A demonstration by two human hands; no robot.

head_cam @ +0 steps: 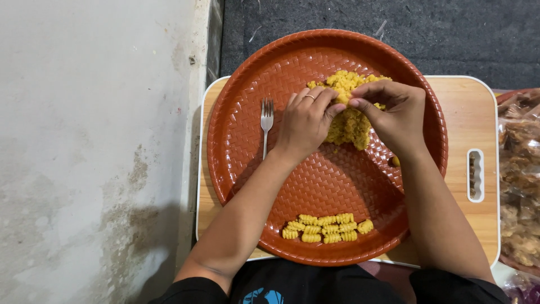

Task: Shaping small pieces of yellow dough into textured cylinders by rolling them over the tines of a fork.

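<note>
A round brown woven-pattern tray (253,73) lies on a wooden board (461,107). At the tray's far middle sits a lump of yellow dough (350,126). My left hand (304,121) and my right hand (396,115) both pinch the dough at its near-top, fingertips meeting. A ring shows on my left hand. Several small ridged yellow dough pieces (327,227) lie in rows at the tray's near edge. A metal fork (266,121) rests on the tray, just left of my left hand.
A pale stained concrete floor (95,152) fills the left. A dark mat (450,34) lies beyond the board. At the right edge sits a plastic bag of brown food (520,180). A small yellow bit (396,161) lies by my right wrist.
</note>
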